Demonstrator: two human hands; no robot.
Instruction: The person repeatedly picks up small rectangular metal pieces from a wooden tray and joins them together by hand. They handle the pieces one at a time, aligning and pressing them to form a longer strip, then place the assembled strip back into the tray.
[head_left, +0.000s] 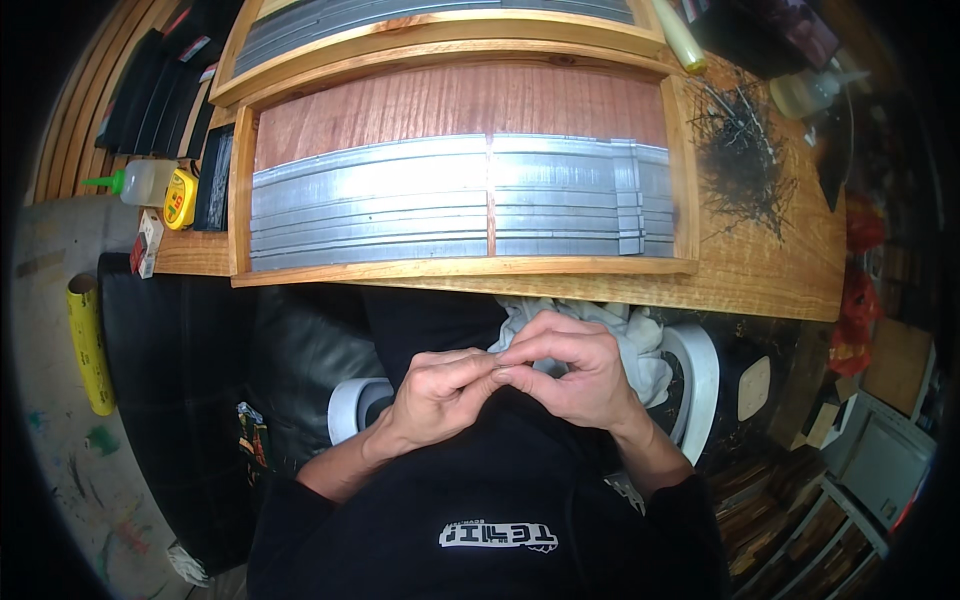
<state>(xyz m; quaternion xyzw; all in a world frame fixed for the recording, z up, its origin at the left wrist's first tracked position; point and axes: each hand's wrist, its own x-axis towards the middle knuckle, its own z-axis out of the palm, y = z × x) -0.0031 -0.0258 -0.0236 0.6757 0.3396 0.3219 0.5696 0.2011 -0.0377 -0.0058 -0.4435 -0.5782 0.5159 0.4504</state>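
My left hand and my right hand meet over my lap, fingertips pinched together. Whatever they hold between them is too small and covered to make out. Just beyond them, on the wooden table, lies a shallow wooden tray. Silvery metal strips fill its near part in rows, while its reddish wooden bottom shows along the far side. A pale cloth rests behind my right hand.
A second wooden tray with strips lies farther back. On the left are a yellow tape measure and a green-tipped bottle. A heap of thin dark wires and another bottle are at right. A yellow roll lies far left.
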